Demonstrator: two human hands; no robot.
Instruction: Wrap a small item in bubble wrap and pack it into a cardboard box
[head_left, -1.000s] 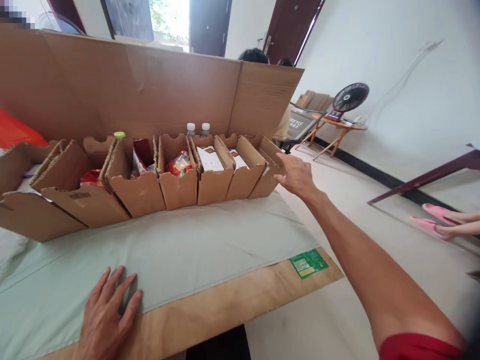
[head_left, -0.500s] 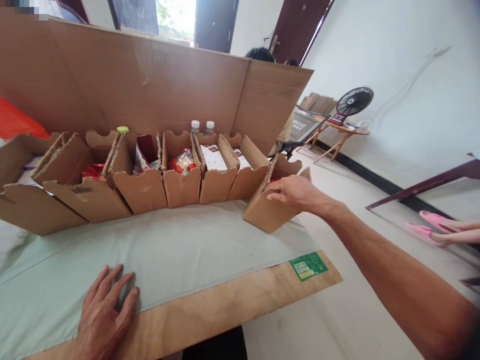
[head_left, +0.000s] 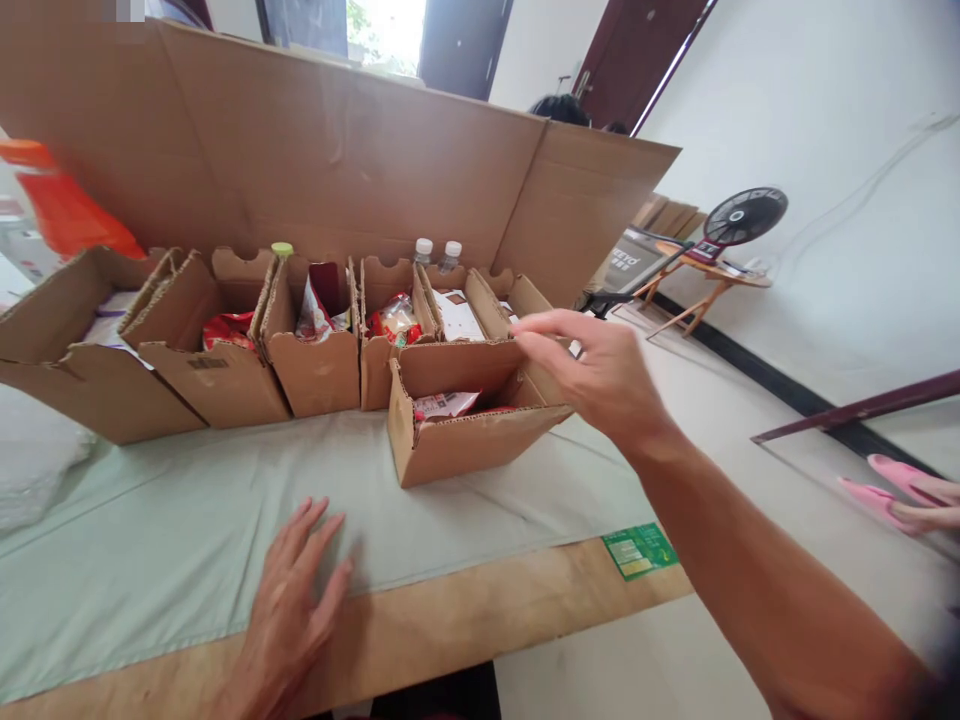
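One box (head_left: 465,425) sits apart from the row (head_left: 300,340), nearer the table (head_left: 450,620) front edge; right hand (head_left: 600,375) grips its right wall, left hand (head_left: 289,600) lies open, flat, steadying the cloth (head_left: 150,540).

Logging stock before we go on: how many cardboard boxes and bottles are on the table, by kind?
Open brown cardboard boxes in the row: 6
Open brown cardboard box in front of the row, at the right hand: 1
Clear white-capped bottles: 2
Lime-green-capped bottle: 1
Total: 10
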